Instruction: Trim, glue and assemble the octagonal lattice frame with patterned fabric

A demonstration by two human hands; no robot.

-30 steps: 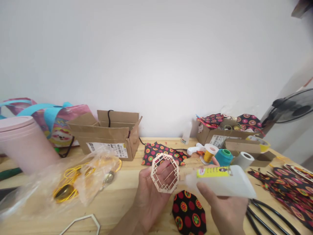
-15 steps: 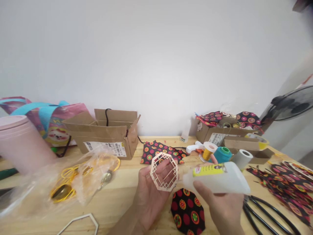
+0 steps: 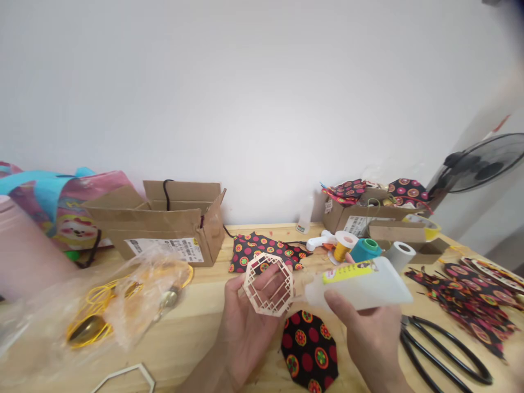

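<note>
My left hand (image 3: 245,327) is palm up and holds a pale octagonal lattice frame (image 3: 268,283) between thumb and fingertips. My right hand (image 3: 368,338) grips a white glue bottle (image 3: 360,284) with a yellow label, lying sideways, its nozzle pointing left at the frame's right edge. Below both hands an octagonal piece of black fabric with red and orange circles (image 3: 309,349) lies on the wooden table (image 3: 192,333).
Black scissors (image 3: 442,349) lie at the right beside patterned strips (image 3: 470,305). Thread spools (image 3: 365,248), a tape roll (image 3: 399,254) and cardboard boxes (image 3: 164,224) stand behind. A plastic bag with yellow rings (image 3: 123,300) and a pale empty octagon frame (image 3: 126,376) are at the left.
The view has shifted a little, so everything sits further left and lower. Both hands keep their hold; the bottle's nozzle stays at the lattice frame's right edge.
</note>
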